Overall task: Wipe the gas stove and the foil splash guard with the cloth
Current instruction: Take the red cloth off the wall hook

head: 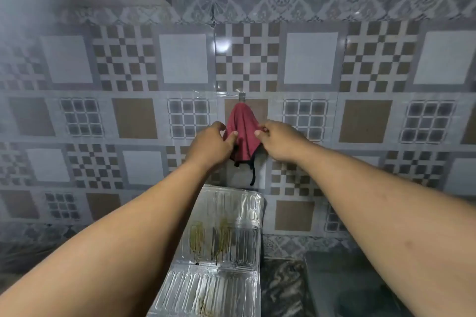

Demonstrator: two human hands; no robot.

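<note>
The single head view looks forward along both outstretched forearms, facing the tiled wall (309,59) close behind the hands, with the counter (280,288) glimpsed below them.

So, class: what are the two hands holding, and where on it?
The red cloth, hanging from the wall hook; left hand pinches its left edge, right hand its right edge.

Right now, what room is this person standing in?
Probably a home kitchen. The wall is covered in patterned tiles, a foil splash guard streaked with greasy stains stands below, and a red cloth hangs from a small hook. The stove itself is not visible.
</note>
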